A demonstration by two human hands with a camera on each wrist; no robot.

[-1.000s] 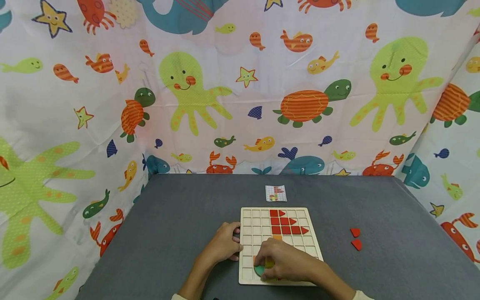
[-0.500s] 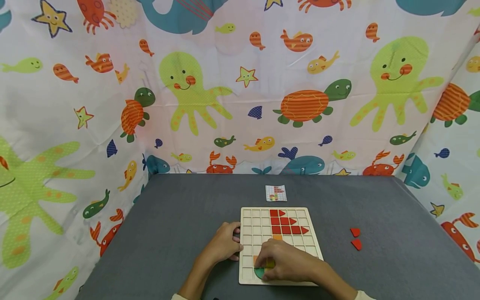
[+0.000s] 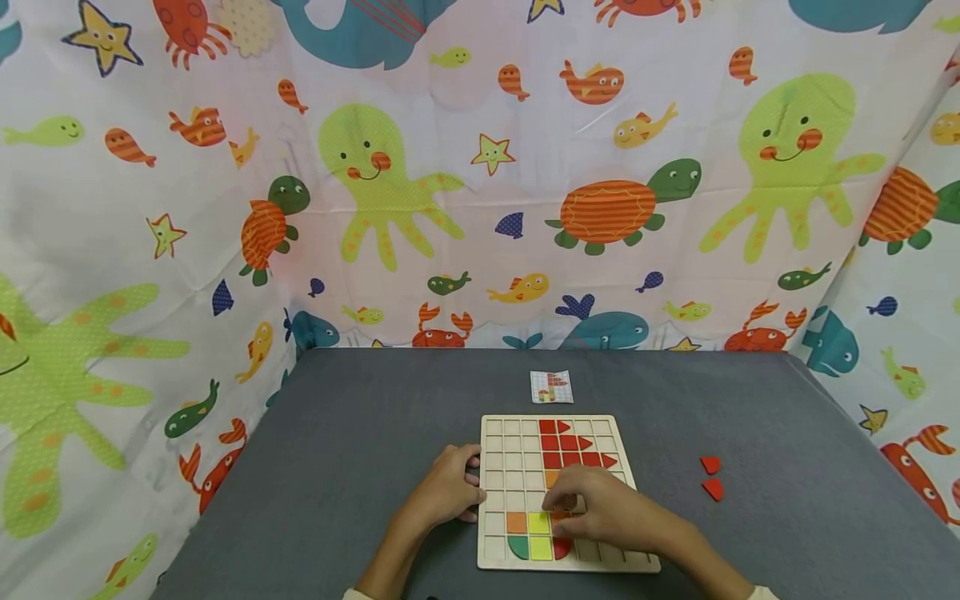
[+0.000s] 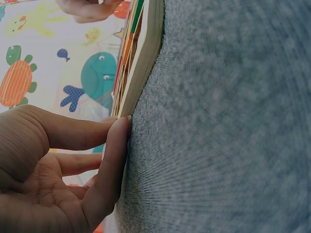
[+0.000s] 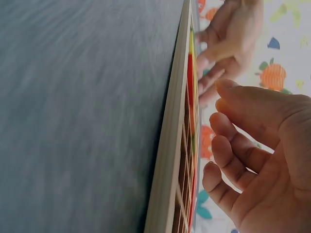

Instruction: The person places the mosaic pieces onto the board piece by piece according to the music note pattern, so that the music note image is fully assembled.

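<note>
A wooden grid board (image 3: pixel 495 500) lies on the grey table. Several red, orange, yellow and green pieces sit in its cells. At the board's left edge my left hand (image 3: pixel 448 483) holds on with thumb and fingertips, as the left wrist view also shows of that hand (image 4: pixel 73 160). My right hand (image 3: pixel 607 508) hovers over the lower middle of the board, hiding some cells. In the right wrist view this hand (image 5: pixel 272 150) has loosely bent fingers and nothing between them. Beneath it are a yellow square (image 3: pixel 540 548), a green quarter-round (image 3: pixel 518 547) and a partly covered red piece (image 3: pixel 562 548).
Two loose red pieces (image 3: pixel 713 489) lie on the table right of the board. Behind the board lies a small pattern card (image 3: pixel 551 387) with a coloured grid. A white cloth with sea animals (image 3: pixel 480 292) hangs behind and at both sides of the table (image 3: pixel 375 433).
My right hand has lifted from the lower-left pieces and moved right, uncovering the yellow squares, an orange square and the green quarter-round. My left hand stays at the board's edge.
</note>
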